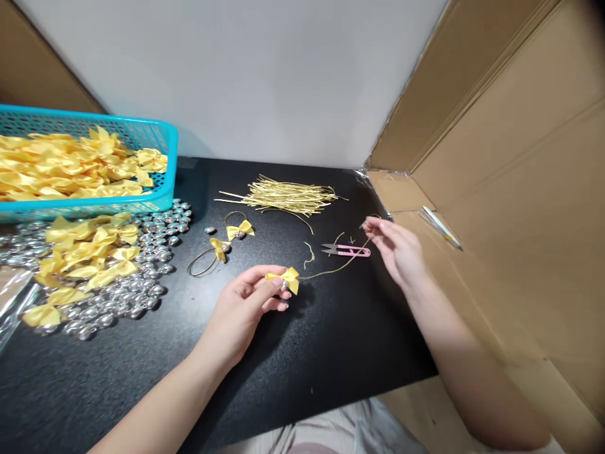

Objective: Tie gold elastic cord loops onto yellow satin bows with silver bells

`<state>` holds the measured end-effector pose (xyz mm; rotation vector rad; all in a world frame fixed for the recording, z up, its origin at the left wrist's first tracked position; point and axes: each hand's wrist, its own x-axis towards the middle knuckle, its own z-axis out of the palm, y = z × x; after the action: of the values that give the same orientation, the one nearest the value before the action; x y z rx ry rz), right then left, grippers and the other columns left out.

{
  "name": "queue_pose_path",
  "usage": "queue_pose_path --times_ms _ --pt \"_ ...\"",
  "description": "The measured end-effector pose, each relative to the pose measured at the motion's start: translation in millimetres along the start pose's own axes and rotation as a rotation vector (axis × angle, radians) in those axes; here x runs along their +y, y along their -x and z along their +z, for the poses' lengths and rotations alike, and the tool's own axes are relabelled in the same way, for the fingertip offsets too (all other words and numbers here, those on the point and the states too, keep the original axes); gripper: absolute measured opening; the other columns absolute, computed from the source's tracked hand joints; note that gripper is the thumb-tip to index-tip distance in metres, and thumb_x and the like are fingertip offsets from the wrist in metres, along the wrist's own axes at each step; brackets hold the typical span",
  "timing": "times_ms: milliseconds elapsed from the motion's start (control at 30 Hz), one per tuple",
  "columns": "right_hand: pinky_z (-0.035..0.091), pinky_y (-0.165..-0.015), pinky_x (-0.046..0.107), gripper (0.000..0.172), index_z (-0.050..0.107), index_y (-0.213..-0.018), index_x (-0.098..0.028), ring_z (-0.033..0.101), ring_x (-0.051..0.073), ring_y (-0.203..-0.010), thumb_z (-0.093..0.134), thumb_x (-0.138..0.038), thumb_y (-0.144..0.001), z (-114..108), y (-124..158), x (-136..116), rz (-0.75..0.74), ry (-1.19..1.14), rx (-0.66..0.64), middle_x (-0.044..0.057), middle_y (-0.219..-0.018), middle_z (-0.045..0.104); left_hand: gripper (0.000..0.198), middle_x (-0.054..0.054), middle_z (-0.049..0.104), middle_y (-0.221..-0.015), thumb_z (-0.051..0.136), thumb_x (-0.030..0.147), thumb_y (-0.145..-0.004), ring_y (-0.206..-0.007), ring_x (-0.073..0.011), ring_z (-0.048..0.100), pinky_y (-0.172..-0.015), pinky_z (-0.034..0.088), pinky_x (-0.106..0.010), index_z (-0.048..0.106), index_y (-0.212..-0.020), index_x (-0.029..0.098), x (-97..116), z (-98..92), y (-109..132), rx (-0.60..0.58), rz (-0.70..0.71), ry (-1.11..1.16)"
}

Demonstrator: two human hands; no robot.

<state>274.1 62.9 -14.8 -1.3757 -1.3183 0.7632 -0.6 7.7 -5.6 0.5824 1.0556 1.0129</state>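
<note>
Between the thumb and fingers of my left hand (248,302) is a yellow ribbon bow (290,279), with a small silver bead at its underside. A thin gold cord (335,270) runs from the bow across to my right hand (394,249), whose fingertips pinch it near its far end. Pink-handled thread snips (347,250) lie on the table under the cord, close to my right hand. Short cord scraps (309,253) lie left of the snips. Two looped cords with bows, a finished-looking one (240,231) and another (220,249), rest beyond my left hand.
A bundle of gold cords (288,195) lies at the back of the black table (302,359). On the left are a turquoise basket (172,167) of yellow bows, loose bows (89,252) and many silver beads (118,302). Cardboard (510,189) walls the right side, with a pen-like tool (442,227) there.
</note>
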Motion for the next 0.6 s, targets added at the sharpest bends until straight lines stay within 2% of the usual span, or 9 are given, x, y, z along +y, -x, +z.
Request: queue_pose_path --times_ms 100,200,267,400,500,600 --pt "0.059 -0.081 0.036 0.02 0.066 -0.087 -0.021 0.063 0.014 -0.074 0.058 -0.038 -0.081 -17 -3 -17 0.092 -0.246 0.067 0.003 -0.081 0.064 0.038 -0.002 0.073 -0.067 0.09 0.036 -0.058 -0.061 -0.0105 0.064 -0.054 0.053 -0.016 0.073 -0.084 0.015 0 -0.1 -1 -0.01 0.004 0.0" --pt "0.058 -0.068 0.023 0.01 0.066 -0.08 -0.02 0.056 0.007 -0.06 0.071 -0.024 -0.073 -28 2 -39 0.309 -0.621 0.155 -0.003 -0.07 0.058 0.037 -0.002 0.073 -0.068 0.09 0.036 -0.059 -0.062 -0.0106 0.064 -0.055 0.053 -0.017 0.072 -0.084 0.015 0 -0.5 -3 -0.018 0.011 -0.01" --pt "0.056 -0.064 0.019 0.01 0.065 -0.079 -0.02 0.051 0.005 -0.054 0.072 -0.018 -0.072 -30 7 -53 0.416 -0.717 0.13 -0.004 -0.068 0.056 0.036 -0.002 0.074 -0.069 0.089 0.036 -0.061 -0.062 -0.0105 0.064 -0.056 0.054 -0.017 0.072 -0.085 0.016 -1 -0.7 -3 -0.032 0.013 -0.03" --pt "0.049 -0.054 0.017 0.015 0.064 -0.079 -0.02 0.037 0.003 -0.046 0.071 -0.011 -0.07 -24 16 -76 0.484 -0.751 -0.093 -0.007 -0.06 0.046 0.028 -0.001 0.074 -0.072 0.084 0.034 -0.068 -0.064 -0.0102 0.064 -0.058 0.054 -0.018 0.073 -0.086 0.017 -3 -0.1 -1 -0.137 0.035 -0.12" --pt "0.034 -0.044 0.015 0.01 0.064 -0.079 -0.019 0.028 0.003 -0.045 0.068 -0.013 -0.071 -13 20 -87 0.51 -0.703 -0.316 -0.006 -0.057 0.044 0.022 -0.001 0.073 -0.069 0.082 0.032 -0.071 -0.062 -0.0098 0.064 -0.056 0.052 -0.017 0.073 -0.082 0.016 -5 1.1 2 -0.26 -0.023 -0.191" --pt "0.019 -0.044 0.017 0.008 0.064 -0.081 -0.017 0.022 0.003 -0.045 0.064 -0.016 -0.074 1 23 -86 0.525 -0.57 -0.469 -0.006 -0.056 0.044 0.02 0.0 0.072 -0.069 0.08 0.031 -0.073 -0.061 -0.0094 0.063 -0.056 0.052 -0.018 0.073 -0.084 0.016 -6 1.0 4 -0.33 -0.072 -0.216"
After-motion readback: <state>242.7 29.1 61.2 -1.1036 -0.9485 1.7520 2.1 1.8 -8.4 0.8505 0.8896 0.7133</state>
